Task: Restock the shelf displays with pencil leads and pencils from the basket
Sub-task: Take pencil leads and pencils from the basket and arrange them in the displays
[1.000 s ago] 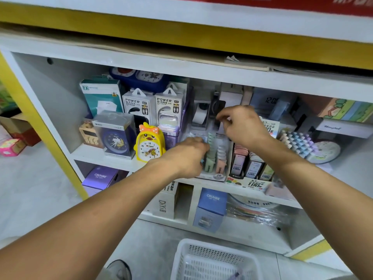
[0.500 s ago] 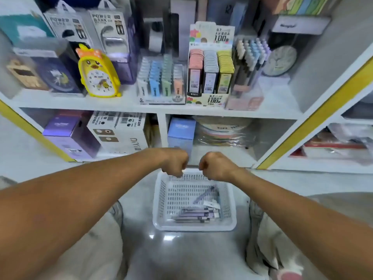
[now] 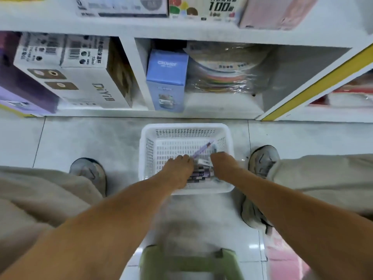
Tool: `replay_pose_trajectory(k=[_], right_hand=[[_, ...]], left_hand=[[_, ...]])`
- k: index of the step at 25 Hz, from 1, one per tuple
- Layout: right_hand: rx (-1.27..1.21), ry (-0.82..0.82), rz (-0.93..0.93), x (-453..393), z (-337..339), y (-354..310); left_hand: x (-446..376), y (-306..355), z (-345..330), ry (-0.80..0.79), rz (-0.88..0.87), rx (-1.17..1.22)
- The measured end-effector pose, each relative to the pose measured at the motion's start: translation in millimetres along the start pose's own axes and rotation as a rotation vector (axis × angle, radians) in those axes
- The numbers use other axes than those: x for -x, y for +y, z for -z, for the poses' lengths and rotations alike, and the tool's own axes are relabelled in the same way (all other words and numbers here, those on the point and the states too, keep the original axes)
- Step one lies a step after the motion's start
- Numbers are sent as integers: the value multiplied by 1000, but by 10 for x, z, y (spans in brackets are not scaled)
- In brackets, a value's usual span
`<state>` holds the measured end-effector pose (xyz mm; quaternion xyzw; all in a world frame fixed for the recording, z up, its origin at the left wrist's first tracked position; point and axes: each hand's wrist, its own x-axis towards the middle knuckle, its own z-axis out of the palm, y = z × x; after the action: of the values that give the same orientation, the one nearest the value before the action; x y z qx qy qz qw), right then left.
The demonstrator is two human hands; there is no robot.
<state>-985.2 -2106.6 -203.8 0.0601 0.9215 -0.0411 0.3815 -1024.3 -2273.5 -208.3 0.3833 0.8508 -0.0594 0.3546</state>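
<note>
A white plastic basket (image 3: 185, 127) stands on the floor between my feet. A pile of purple pencils (image 3: 200, 173) lies at its near end, and one more purple pencil (image 3: 203, 151) lies slanted across the bottom. Both my hands are down inside the basket. My left hand (image 3: 179, 169) rests over the left side of the pile, knuckles up, fingers bent down out of sight. My right hand (image 3: 223, 163) is at the right side of the pile, and its fingers are hidden too. The pencil-lead display (image 3: 201, 7) shows only as a strip at the top.
A white shelf unit (image 3: 181, 31) rises just behind the basket. Its lower bays hold a white box (image 3: 80, 77), a blue box (image 3: 167, 77) and wrapped coloured discs (image 3: 226, 71). My shoes (image 3: 88, 172) flank the basket. A green stool (image 3: 191, 261) is under me.
My hands left the shelf displays, came down past the shelf edge and dropped into the basket onto the pencil pile. My view tilted down to the floor.
</note>
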Motion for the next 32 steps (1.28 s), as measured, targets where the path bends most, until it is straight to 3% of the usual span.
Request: replay_pose_trajectory(k=[6,11,15,19,27,32], right_hand=[[-7,144,-127,-224,-288,-231],[-291,212,-288,-285,-346,-306],[-396,214,-297,-312,-351,-233],[-430,172,-262,-382,-344,-168],[-450,3,-176,-544,-165,-73],[-512,44,-206,-560,-57,-35]], left_hand=[[-211,24,-259,167,-14,54],[-365,139,-288,218,7,63],[-473,197,-337,268,14,28],[-531,156,-373,259,90,138],[-435,-27,-442,274,120,176],[-359,-173,-408,264,120,260]])
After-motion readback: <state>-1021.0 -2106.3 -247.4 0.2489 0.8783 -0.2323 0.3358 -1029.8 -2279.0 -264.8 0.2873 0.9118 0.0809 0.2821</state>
